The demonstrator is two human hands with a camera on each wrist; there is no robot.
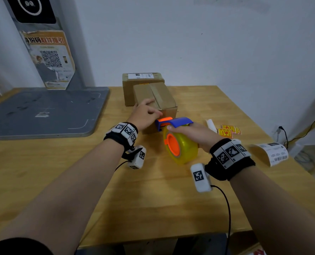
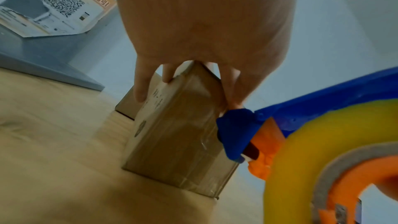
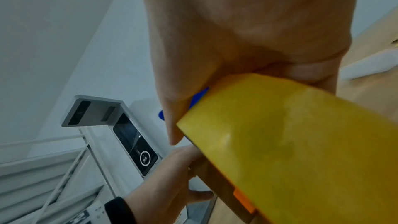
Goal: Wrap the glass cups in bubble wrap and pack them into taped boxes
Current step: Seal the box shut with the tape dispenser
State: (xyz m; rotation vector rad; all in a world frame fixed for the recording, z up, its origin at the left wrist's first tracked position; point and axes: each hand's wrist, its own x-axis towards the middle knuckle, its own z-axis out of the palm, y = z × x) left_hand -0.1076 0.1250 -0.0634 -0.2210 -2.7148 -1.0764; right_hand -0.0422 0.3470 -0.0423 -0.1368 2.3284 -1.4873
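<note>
A small brown cardboard box [image 1: 160, 98] with its top flaps closed stands on the wooden table [image 1: 153, 199]. My left hand [image 1: 145, 115] grips its near top edge, with the fingers [image 2: 140, 89] curled down over the box [image 2: 176, 134]. My right hand [image 1: 191, 133] holds a tape dispenser [image 1: 180, 144] by its blue handle. The dispenser has an orange core and a yellow tape roll [image 3: 301, 142]. Its blue and orange front end [image 2: 239, 134] touches the near side of the box, just below the left thumb. No glass cups or bubble wrap are visible.
A larger labelled cardboard box [image 1: 142, 80] stands right behind the small one. At the left lies a grey scale platform [image 1: 42, 109] with a QR poster [image 1: 50, 57] on its post. Yellow stickers [image 1: 228, 130] and a curled shipping label [image 1: 270, 153] lie at the right.
</note>
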